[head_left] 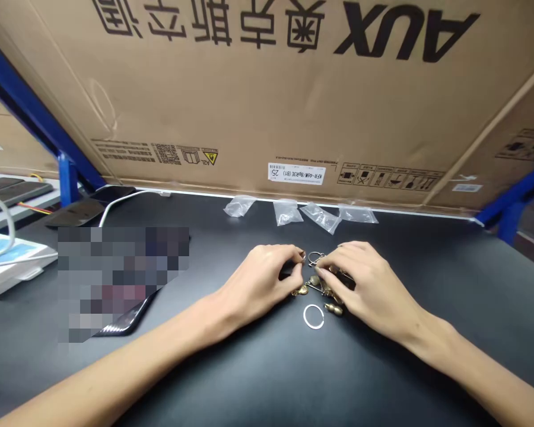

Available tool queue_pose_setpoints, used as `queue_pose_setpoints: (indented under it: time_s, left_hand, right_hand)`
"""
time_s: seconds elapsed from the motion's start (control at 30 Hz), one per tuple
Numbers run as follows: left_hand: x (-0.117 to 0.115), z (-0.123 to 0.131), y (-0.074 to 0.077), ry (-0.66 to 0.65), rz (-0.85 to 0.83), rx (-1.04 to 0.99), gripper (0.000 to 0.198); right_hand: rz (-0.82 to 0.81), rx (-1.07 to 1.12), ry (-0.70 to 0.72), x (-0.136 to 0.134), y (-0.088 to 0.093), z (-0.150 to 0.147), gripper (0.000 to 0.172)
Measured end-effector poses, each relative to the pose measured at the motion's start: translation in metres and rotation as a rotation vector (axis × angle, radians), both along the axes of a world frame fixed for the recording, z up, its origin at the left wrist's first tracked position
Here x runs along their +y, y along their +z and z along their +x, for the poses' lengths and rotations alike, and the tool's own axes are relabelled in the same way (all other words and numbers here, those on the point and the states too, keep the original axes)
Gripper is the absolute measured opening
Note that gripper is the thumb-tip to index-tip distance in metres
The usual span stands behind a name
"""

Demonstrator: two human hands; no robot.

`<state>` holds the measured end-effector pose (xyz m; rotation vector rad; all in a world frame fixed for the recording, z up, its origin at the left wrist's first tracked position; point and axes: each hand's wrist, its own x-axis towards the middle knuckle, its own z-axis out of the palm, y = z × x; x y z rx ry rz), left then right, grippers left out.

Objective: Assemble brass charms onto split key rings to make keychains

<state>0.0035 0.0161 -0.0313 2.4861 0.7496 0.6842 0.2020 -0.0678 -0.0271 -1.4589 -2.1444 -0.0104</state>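
Note:
My left hand rests on the black tabletop with its fingers curled; whatever they may hold is hidden. A small gold-coloured charm shows just under its thumb. Thumb and index finger of my right hand come together over a cluster of brass-coloured charms, partly covered by that hand. Beside its index fingertip lies a thin metal key ring. A gourd-shaped brass charm lies below the cluster. Nearer to me, a flat silver split ring lies loose, touched by neither hand.
Several crumpled clear plastic bags lie along the table's back edge. Behind them stands a large cardboard box, between blue metal posts. On the left are a phone-like device, partly blurred out, a white cable and a white-blue box.

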Motion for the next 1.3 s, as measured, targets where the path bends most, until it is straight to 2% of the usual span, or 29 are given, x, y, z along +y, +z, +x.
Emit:
queue_pose_setpoints:
  time_s: [0.17, 0.4, 0.53, 0.73, 0.9, 1.03, 1.13, 1.3]
  left_hand:
    - [0.0, 0.0, 0.003, 0.068, 0.039, -0.016, 0.009]
    - [0.0, 0.0, 0.004, 0.083, 0.084, -0.043, 0.007]
    - [0.0, 0.0, 0.003, 0.06, 0.103, -0.057, 0.006]
    - [-0.001, -0.002, 0.002, -0.055, 0.192, -0.043, 0.006]
    - [-0.003, 0.0, 0.001, -0.108, 0.251, -0.031, 0.007]
    - [-0.005, 0.0, 0.002, -0.096, 0.259, -0.043, 0.006]
    - [-0.008, 0.0, 0.002, -0.054, 0.163, -0.055, 0.006]
    - [-0.016, 0.003, 0.006, 0.027, -0.23, -0.162, 0.011]
  right_hand:
    - [-0.033, -0.069, 0.073, 0.0, 0.001, 0.0, 0.014]
    - [0.046, -0.273, 0.132, 0.001, -0.006, 0.0, 0.018]
    - [0.131, -0.157, 0.047, 0.001, -0.003, 0.001, 0.017]
    - [0.01, 0.104, -0.105, -0.002, 0.005, 0.0, 0.011]
    - [-0.018, 0.145, -0.093, -0.006, 0.006, -0.005, 0.011]
    - [0.07, 0.104, -0.032, -0.007, 0.002, -0.008, 0.01]
    - [0.245, 0.005, 0.039, -0.006, -0.001, -0.008, 0.01]
    - [0.505, -0.306, 0.083, -0.005, 0.0, -0.009, 0.013]
